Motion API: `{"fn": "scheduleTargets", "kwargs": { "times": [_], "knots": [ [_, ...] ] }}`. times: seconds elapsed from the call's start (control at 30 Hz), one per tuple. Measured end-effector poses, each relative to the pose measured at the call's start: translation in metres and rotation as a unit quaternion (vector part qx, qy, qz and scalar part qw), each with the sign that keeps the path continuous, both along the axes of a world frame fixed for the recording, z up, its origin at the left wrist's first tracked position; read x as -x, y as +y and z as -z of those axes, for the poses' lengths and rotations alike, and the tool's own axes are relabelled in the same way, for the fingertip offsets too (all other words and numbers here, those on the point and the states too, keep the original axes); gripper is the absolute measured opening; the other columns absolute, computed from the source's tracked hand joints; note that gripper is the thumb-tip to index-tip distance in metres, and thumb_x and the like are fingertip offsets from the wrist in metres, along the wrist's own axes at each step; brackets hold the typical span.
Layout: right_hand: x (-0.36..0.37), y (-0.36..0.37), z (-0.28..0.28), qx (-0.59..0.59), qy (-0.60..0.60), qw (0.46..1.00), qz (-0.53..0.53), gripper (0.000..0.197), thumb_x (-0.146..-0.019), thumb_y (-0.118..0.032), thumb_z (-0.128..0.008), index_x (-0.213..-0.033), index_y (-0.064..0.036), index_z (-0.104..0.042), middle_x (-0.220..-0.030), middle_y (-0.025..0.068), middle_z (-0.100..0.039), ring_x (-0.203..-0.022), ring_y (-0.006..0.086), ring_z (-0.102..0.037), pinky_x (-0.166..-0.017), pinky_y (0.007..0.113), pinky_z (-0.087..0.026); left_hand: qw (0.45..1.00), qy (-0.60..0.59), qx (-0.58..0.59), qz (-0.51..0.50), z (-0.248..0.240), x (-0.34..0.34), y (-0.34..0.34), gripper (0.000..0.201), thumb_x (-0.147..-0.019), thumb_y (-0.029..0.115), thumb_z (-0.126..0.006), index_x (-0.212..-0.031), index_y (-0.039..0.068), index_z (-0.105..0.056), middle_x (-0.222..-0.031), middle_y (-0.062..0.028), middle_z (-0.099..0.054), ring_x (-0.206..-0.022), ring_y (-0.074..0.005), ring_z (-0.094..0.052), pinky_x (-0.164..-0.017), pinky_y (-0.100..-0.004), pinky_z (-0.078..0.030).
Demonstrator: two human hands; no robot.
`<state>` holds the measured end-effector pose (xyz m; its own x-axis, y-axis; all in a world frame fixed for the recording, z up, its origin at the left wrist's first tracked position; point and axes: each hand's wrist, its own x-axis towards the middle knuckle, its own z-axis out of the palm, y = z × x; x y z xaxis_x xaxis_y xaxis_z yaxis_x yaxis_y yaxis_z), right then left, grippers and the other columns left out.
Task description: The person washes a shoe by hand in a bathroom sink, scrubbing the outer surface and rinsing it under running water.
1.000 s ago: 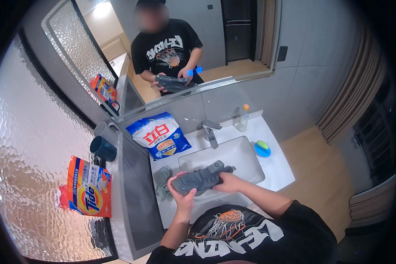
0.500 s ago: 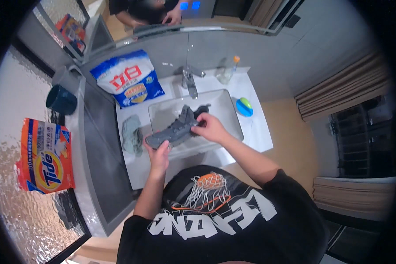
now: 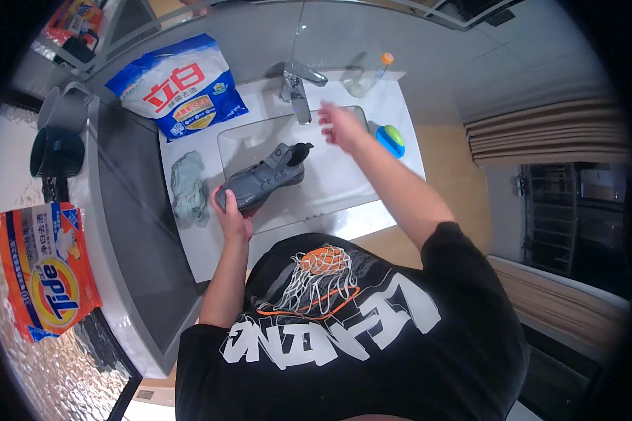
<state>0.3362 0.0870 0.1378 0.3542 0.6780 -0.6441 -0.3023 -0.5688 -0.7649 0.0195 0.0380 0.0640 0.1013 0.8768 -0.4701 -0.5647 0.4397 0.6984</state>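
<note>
Moved: right hand (image 3: 340, 126) has left the heel end of the grey shoe (image 3: 263, 179) and reached up beside the faucet (image 3: 298, 91); left hand (image 3: 235, 214) keeps hold of the toe.
Shirt: black T-shirt (image 3: 358, 337), a basketball-and-net print on it, filling the lower middle of the view.
Surface: white surface (image 3: 205, 256) running around the sink, with things along its far edge and both sides.
Sink: pale rectangular basin (image 3: 344, 179) set into the surface.
Orange bag: upright pouch (image 3: 49, 270) at far left, before the textured glass.
Blue-and-white bag: plump pouch (image 3: 179, 88) at the far left corner of the surface.
Shoe: over the left part of the sink, toe toward the lower left, opening toward the upper right; whether it touches the basin cannot be told.
Cloth: pale green, crumpled cloth (image 3: 189, 186), left of the sink.
Hands: left closed around the toe, thumb on top; right loosely open, fingers apart and somewhat blurred, seemingly holding nothing.
Cup: dark teal cup (image 3: 56, 151) on the left ledge.
Bottle: clear, orange-capped bottle (image 3: 363, 84), right of the faucet.
Blue-and-green item: small, rounded item (image 3: 390, 142), right of the sink.
</note>
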Motion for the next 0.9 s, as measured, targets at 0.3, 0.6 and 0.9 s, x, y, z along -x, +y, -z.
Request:
{"fn": "scheduleTargets", "kwargs": {
  "times": [0.3,0.6,0.9],
  "knots": [
    [-0.02,0.068,-0.031,-0.112,-0.047,0.993,-0.007,0.053,-0.088,-0.053,-0.062,-0.113,-0.0064,-0.061,-0.1,0.0038,-0.057,-0.091,0.0181,-0.051,-0.075,0.033,-0.045,0.999,0.001,0.028,0.017,0.031,-0.012,0.033,0.042,-0.098,0.036,-0.054,-0.136,0.03,-0.036,-0.139,-0.009,-0.04,-0.12,-0.0353,-0.051,-0.085,-0.0586,-0.053],
    [-0.019,-0.032,0.046,0.11,-0.27,0.928,-0.23,0.07,-0.079,-0.056,-0.069,-0.117,0.0022,-0.062,-0.121,0.0249,-0.062,-0.117,0.0351,-0.059,-0.098,0.037,-0.046,0.989,-0.021,0.141,0.038,0.032,-0.025,0.045,0.043,-0.098,0.057,-0.044,-0.134,0.034,-0.042,-0.144,-0.0072,-0.045,-0.124,-0.0393,-0.051,-0.089,-0.0618,-0.051],
    [-0.025,-0.024,0.113,0.091,-0.284,0.916,-0.27,0.047,-0.084,-0.042,-0.063,-0.102,0.0003,-0.067,-0.099,0.0216,-0.069,-0.096,0.0346,-0.065,-0.087,0.04,-0.05,0.987,-0.045,0.125,0.084,0.049,-0.021,0.046,0.042,-0.097,0.056,-0.045,-0.133,0.035,-0.041,-0.144,-0.0071,-0.043,-0.125,-0.041,-0.05,-0.092,-0.0643,-0.049]
  ]
}}
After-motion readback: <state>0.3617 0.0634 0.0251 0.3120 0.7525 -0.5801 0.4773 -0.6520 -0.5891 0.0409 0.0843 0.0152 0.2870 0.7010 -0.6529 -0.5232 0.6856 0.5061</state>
